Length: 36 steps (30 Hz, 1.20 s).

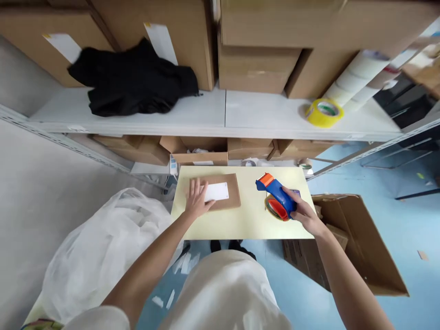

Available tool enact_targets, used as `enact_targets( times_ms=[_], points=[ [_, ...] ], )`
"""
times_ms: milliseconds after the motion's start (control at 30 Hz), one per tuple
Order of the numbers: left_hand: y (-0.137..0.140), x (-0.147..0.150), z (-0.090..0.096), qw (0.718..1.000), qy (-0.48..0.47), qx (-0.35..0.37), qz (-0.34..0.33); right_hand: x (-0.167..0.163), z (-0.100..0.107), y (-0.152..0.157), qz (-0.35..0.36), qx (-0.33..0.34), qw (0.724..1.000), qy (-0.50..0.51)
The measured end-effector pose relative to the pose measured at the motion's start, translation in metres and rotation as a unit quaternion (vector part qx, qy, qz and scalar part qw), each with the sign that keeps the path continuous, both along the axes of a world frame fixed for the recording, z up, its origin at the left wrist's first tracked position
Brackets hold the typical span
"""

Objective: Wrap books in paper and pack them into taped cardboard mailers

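Observation:
My left hand (197, 200) lies with fingers spread on the left part of a flat brown cardboard box (233, 189). A white label (220, 191), perhaps a slip of paper, rests on the box beside my fingers. Over the right side of the small pale yellow table (247, 224), my right hand (305, 211) grips a blue and orange tape dispenser (279, 192) by its body. A roll of tape sits in the dispenser, around a red hub. Partly hidden behind the right hand is a dark, flat object (296, 193) that I cannot make out.
Above the table runs a grey shelf (206, 112) bearing large cartons (257, 68), black cloth (137, 82) and a yellow tape roll (324, 112). A big open carton (373, 247) stands at the right on the blue floor. White plastic bagging (113, 247) bulges at the left.

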State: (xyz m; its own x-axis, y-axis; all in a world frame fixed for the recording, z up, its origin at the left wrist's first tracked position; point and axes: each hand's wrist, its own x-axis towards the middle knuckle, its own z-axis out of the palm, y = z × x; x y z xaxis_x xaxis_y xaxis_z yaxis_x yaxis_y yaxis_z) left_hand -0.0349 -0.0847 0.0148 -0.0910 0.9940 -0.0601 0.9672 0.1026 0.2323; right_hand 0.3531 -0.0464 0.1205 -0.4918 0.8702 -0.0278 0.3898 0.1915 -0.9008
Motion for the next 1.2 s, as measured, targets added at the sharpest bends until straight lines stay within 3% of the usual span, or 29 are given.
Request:
enact_targets(
  times_ms=[67, 133, 233, 367, 500, 633, 767, 867, 967, 1033, 1133, 1200],
  points=[
    [-0.013, -0.008, -0.011, 0.994, -0.039, 0.008, 0.100, -0.009, 0.019, 0.008, -0.021, 0.087, 0.996, -0.013],
    [-0.020, -0.013, -0.024, 0.981, -0.112, 0.017, 0.156, -0.023, 0.043, 0.021, -0.038, 0.179, 0.982, -0.045],
    [-0.020, -0.016, -0.036, 0.964, -0.201, 0.040, 0.170, -0.050, 0.079, 0.054, -0.097, 0.303, 0.944, -0.090],
    [-0.015, -0.017, -0.038, 0.952, -0.243, 0.051, 0.180, -0.092, 0.107, 0.121, -0.146, 0.402, 0.893, -0.140],
    [-0.014, -0.016, -0.036, 0.947, -0.256, 0.055, 0.186, -0.127, 0.112, 0.190, -0.104, 0.445, 0.864, -0.211],
    [-0.016, -0.015, -0.039, 0.944, -0.257, 0.065, 0.197, -0.144, 0.099, 0.234, -0.071, 0.448, 0.855, -0.251],
    [-0.020, -0.013, -0.042, 0.938, -0.263, 0.067, 0.214, -0.148, 0.087, 0.254, -0.073, 0.449, 0.856, -0.246],
    [-0.030, -0.012, -0.045, 0.927, -0.284, 0.074, 0.232, -0.143, 0.084, 0.249, -0.067, 0.477, 0.852, -0.206],
    [-0.045, -0.018, -0.048, 0.913, -0.322, 0.076, 0.238, -0.124, 0.061, 0.211, -0.074, 0.493, 0.856, -0.134],
    [-0.057, -0.024, -0.049, 0.904, -0.354, 0.059, 0.230, -0.107, 0.023, 0.165, -0.097, 0.436, 0.889, -0.099],
    [-0.069, -0.033, -0.050, 0.890, -0.397, 0.001, 0.223, -0.087, -0.059, 0.081, -0.066, 0.233, 0.963, -0.119],
    [-0.072, -0.035, -0.049, 0.874, -0.429, -0.041, 0.225, -0.087, -0.112, 0.030, -0.002, 0.072, 0.984, -0.160]
  ],
)
